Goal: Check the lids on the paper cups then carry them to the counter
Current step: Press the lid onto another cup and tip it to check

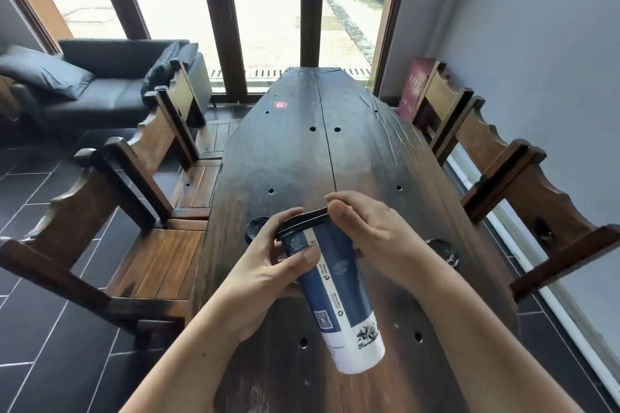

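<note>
Blue cup [339, 295] gripped by left hand [268, 278], right hand [372, 235] pinching its lid [302, 223].

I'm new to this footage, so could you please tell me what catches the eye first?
A tilted blue paper cup is held above the dark table's near end: the left hand grips it, the right hand pinches its black lid. A red sticker numbered 6 lies farther up.

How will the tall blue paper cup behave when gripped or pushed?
The paper cup is tall and slim, so a push near the lid would probably tip it. Its paper wall likely dents under a tight grip. Laid down, its round body may roll.
</note>
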`<control>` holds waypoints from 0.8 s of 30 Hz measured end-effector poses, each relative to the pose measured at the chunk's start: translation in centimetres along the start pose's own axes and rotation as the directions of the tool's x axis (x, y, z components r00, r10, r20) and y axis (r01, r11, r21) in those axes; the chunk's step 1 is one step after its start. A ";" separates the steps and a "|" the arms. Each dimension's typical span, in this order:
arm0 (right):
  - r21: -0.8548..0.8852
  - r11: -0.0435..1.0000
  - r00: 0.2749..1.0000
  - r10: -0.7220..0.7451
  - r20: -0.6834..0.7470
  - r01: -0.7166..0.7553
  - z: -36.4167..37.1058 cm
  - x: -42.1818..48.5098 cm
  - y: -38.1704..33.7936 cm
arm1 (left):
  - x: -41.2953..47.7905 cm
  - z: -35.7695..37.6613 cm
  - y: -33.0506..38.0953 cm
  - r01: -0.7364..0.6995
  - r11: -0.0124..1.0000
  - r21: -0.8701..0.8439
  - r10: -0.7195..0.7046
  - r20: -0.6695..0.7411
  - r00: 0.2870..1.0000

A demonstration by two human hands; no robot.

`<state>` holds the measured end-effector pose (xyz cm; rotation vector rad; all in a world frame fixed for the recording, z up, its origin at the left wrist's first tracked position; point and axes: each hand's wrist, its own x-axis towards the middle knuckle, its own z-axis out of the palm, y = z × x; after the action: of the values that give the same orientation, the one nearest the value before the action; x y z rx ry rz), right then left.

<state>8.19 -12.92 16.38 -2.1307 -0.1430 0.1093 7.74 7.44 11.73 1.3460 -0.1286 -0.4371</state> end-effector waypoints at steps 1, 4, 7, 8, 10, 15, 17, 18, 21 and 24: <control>0.061 0.998 1.000 0.030 0.003 -0.030 0.5 -0.5 0.7 | 0.0 -0.2 -0.2 0.001 0.999 -0.037 -0.001 -0.027 1.000; 0.153 0.984 0.996 0.091 0.021 -0.093 2.2 -2.5 2.9 | -0.1 -0.6 -1.0 -0.019 0.986 -0.166 -0.004 -0.133 0.991; 0.457 0.854 0.968 0.232 0.096 -0.249 3.8 -4.7 4.8 | -0.4 -1.1 -1.8 -0.053 0.957 -0.287 -0.014 -0.226 0.974; 0.568 0.762 0.950 0.270 0.157 -0.311 4.2 -5.3 5.1 | -0.5 -1.3 -2.1 -0.067 0.945 -0.320 -0.013 -0.243 0.970; 0.681 0.649 0.936 0.309 0.169 -0.338 4.8 -6.2 5.7 | -0.9 -1.5 -2.7 -0.081 0.926 -0.369 -0.012 -0.242 0.970; 0.496 0.854 0.955 0.260 -0.145 -0.158 3.2 -6.4 5.3 | -2.0 -2.1 -4.4 -0.020 0.942 -0.335 -0.045 -0.186 0.982; 0.265 0.959 0.976 0.145 -0.165 -0.098 1.9 -6.7 4.7 | -2.4 -2.4 -4.7 0.024 0.947 -0.319 -0.089 -0.189 0.978; 0.165 0.984 0.984 0.097 -0.149 -0.072 1.4 -6.7 4.5 | -2.5 -2.4 -4.8 0.049 0.946 -0.319 -0.118 -0.199 0.973; -0.003 1.000 0.993 0.017 -0.117 -0.017 0.7 -6.9 3.5 | -3.0 -2.7 -5.0 0.116 0.932 -0.344 -0.203 -0.229 0.952; -0.131 0.991 0.992 -0.048 -0.117 0.032 0.2 -7.1 2.6 | -3.5 -3.0 -5.3 0.138 0.928 -0.347 -0.216 -0.197 0.956</control>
<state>1.29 -15.19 14.23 -2.2556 -0.1251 -0.0528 4.37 10.68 6.47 1.0697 0.2559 -0.4286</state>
